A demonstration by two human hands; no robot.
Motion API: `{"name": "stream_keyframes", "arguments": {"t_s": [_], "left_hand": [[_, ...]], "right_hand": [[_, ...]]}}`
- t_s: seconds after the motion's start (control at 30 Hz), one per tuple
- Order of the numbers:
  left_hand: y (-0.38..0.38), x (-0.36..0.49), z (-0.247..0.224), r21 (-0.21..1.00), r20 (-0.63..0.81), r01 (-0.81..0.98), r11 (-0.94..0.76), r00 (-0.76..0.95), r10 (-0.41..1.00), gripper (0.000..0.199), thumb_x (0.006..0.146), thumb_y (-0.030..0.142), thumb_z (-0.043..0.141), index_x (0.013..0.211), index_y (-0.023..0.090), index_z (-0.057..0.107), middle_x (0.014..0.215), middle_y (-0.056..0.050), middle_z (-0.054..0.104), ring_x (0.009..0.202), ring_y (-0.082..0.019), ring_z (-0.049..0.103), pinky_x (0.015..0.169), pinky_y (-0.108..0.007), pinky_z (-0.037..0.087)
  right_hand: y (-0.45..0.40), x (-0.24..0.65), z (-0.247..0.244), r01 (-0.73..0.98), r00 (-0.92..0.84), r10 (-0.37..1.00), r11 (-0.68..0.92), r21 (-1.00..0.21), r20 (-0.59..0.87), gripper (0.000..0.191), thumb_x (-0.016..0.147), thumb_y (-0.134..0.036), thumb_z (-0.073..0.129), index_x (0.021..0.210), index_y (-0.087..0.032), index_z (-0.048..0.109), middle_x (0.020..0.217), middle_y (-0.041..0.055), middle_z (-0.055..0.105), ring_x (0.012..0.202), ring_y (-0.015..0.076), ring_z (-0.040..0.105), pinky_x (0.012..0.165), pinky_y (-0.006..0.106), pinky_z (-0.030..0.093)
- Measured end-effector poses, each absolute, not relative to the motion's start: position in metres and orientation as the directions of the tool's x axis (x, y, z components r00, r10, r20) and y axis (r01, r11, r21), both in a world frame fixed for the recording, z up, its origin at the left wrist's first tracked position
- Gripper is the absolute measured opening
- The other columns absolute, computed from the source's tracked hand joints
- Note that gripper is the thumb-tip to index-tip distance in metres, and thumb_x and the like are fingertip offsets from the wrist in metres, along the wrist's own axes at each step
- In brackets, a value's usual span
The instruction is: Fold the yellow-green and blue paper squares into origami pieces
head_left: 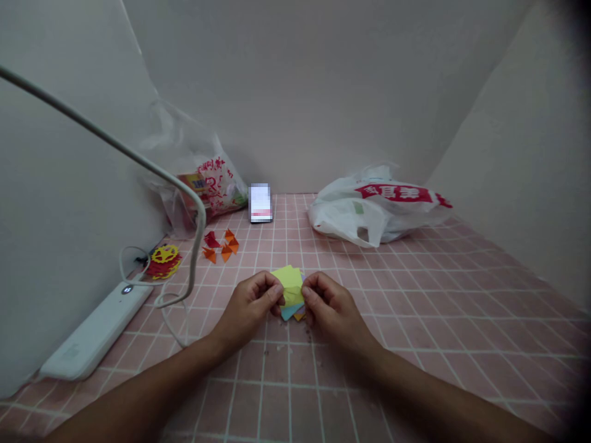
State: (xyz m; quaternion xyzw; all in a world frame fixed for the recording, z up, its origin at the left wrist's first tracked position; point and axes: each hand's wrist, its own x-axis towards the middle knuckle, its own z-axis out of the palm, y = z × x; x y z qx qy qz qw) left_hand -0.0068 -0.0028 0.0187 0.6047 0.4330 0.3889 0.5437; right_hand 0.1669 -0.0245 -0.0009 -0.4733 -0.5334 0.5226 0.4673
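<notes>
A small creased piece of yellow paper (292, 296) is stretched between my two hands, just above the table. My left hand (256, 303) pinches its left edge between thumb and fingers. At its right edge, the thumb and fingers of my right hand (333, 306) are closed in the same way. Below and behind it shows a loose stack of coloured paper squares (292, 312), with yellow, light blue and orange edges sticking out. Most of that stack is hidden by the piece I hold and by my fingers.
Folded orange and red paper pieces (226, 251) lie left of centre, near yellow and red cut-out shapes (165, 261). A white lamp base (99, 329) with a bent stem and cable stands left. Behind are a phone (260, 203), a clear bag (217, 187) and a white bag (341, 206).
</notes>
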Motion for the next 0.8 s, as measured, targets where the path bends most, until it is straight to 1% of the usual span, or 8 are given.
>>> {"name": "stream_keyframes", "arguments": {"t_s": [0.07,0.17,0.23,0.3,0.37,0.5,0.6,0.8], "left_hand": [[-0.002,-0.006,0.02,0.988,-0.029,0.152,-0.024,0.336,0.941,0.024,0.083,0.036,0.061,0.072,0.015,0.059,0.066,0.001,0.059,0.057,-0.011,0.056,0.059,-0.025,0.045],[-0.002,-0.006,0.019,0.981,-0.072,0.194,-0.004,0.38,0.922,0.025,0.081,0.037,0.062,0.069,0.016,0.06,0.058,0.003,0.055,0.053,-0.011,0.051,0.055,-0.024,0.041],[-0.002,-0.006,0.018,0.985,-0.074,0.175,0.006,0.385,0.92,0.025,0.081,0.037,0.062,0.068,0.016,0.06,0.056,0.003,0.054,0.052,-0.011,0.049,0.054,-0.023,0.039],[-0.003,-0.005,0.017,0.99,-0.053,0.144,0.002,0.356,0.933,0.026,0.081,0.037,0.062,0.067,0.016,0.058,0.057,0.003,0.055,0.052,-0.011,0.05,0.056,-0.024,0.04],[-0.004,-0.005,0.015,0.993,-0.036,0.119,-0.003,0.324,0.945,0.027,0.082,0.038,0.062,0.066,0.017,0.057,0.057,0.003,0.055,0.053,-0.011,0.051,0.057,-0.024,0.041],[-0.003,-0.004,0.011,0.996,-0.044,0.091,0.014,0.331,0.942,0.028,0.083,0.039,0.062,0.067,0.017,0.056,0.057,0.003,0.055,0.053,-0.011,0.052,0.057,-0.024,0.042],[-0.003,-0.005,0.009,0.997,-0.046,0.074,0.021,0.353,0.934,0.029,0.083,0.04,0.062,0.067,0.017,0.055,0.057,0.004,0.055,0.052,-0.011,0.051,0.056,-0.024,0.041],[-0.002,-0.006,0.006,0.997,-0.045,0.068,0.021,0.377,0.925,0.031,0.083,0.042,0.063,0.066,0.017,0.053,0.055,0.005,0.053,0.048,-0.01,0.048,0.053,-0.023,0.037]], "right_hand": [[-0.023,0.167,-0.001,0.022,-0.134,0.991,0.004,-1.0,0.001,0.015,0.088,-0.032,0.054,0.078,-0.021,0.05,0.056,-0.0053,0.05,0.047,0.0105,0.045,0.046,0.023,0.036],[-0.021,0.167,-0.001,0.026,-0.175,0.985,0.011,-1.0,0.006,0.015,0.086,-0.03,0.056,0.076,-0.021,0.051,0.055,-0.0052,0.051,0.046,0.0101,0.044,0.045,0.023,0.035],[-0.02,0.168,-0.001,-0.008,-0.189,0.982,-0.006,-1.0,-0.005,0.015,0.087,-0.031,0.056,0.076,-0.021,0.052,0.055,-0.0055,0.05,0.045,0.0102,0.044,0.045,0.023,0.035],[-0.018,0.169,-0.001,-0.056,-0.193,0.981,-0.008,-0.998,0.003,0.017,0.088,-0.034,0.056,0.079,-0.021,0.053,0.057,-0.0048,0.051,0.048,0.0108,0.047,0.047,0.023,0.037],[-0.016,0.171,-0.001,-0.065,-0.198,0.98,0.006,-0.998,0.019,0.019,0.089,-0.036,0.056,0.079,-0.02,0.055,0.059,-0.0039,0.052,0.05,0.0112,0.048,0.048,0.024,0.038],[-0.016,0.174,0.001,0.041,-0.173,0.983,0.061,-0.997,0.053,0.023,0.09,-0.034,0.054,0.072,-0.02,0.053,0.056,-0.0041,0.051,0.048,0.0109,0.044,0.047,0.024,0.035],[-0.017,0.174,0.002,0.095,-0.136,0.987,0.094,-0.991,0.081,0.023,0.09,-0.033,0.053,0.071,-0.021,0.051,0.054,-0.0045,0.05,0.047,0.0109,0.042,0.046,0.024,0.033],[-0.014,0.173,-0.001,-0.007,-0.119,0.993,0.023,-1.0,0.024,0.029,0.089,-0.04,0.055,0.067,-0.021,0.047,0.049,-0.0052,0.049,0.044,0.0108,0.042,0.045,0.023,0.033]]}}
